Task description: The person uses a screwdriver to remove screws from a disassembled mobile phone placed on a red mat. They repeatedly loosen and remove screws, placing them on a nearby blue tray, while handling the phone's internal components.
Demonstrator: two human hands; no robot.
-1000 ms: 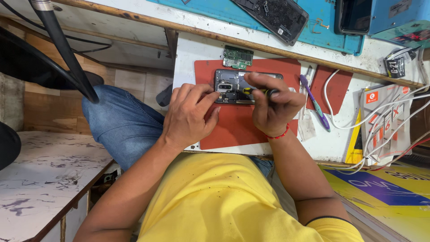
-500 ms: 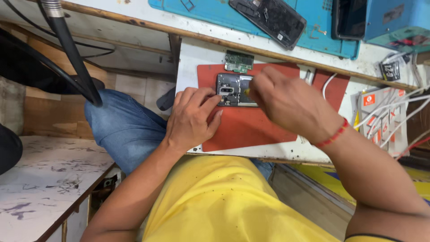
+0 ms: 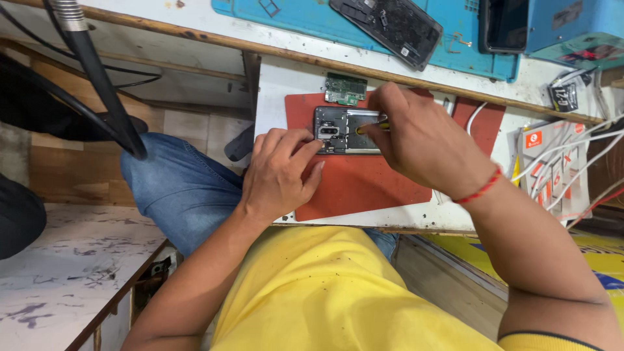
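An opened phone body (image 3: 338, 130) with its back off lies on a red mat (image 3: 364, 182) on a white work surface. My left hand (image 3: 281, 170) rests on the mat and presses the phone's near edge with its fingertips. My right hand (image 3: 419, 140) covers the phone's right half and grips a small yellow-handled tool (image 3: 372, 127) whose tip sits on the phone's inside. A red thread circles my right wrist. A small green circuit board (image 3: 346, 88) lies just beyond the phone at the mat's far edge.
A second dismantled phone (image 3: 390, 27) lies on a teal mat (image 3: 468, 45) at the back. A blue box (image 3: 572, 26) stands far right. White cables and a card pack (image 3: 559, 162) lie on the right. A black flexible lamp arm (image 3: 104, 84) crosses the left.
My right hand has shifted left over the phone, and the tool tip now rests on the phone's middle. The left hand stays pressed on the phone's edge.
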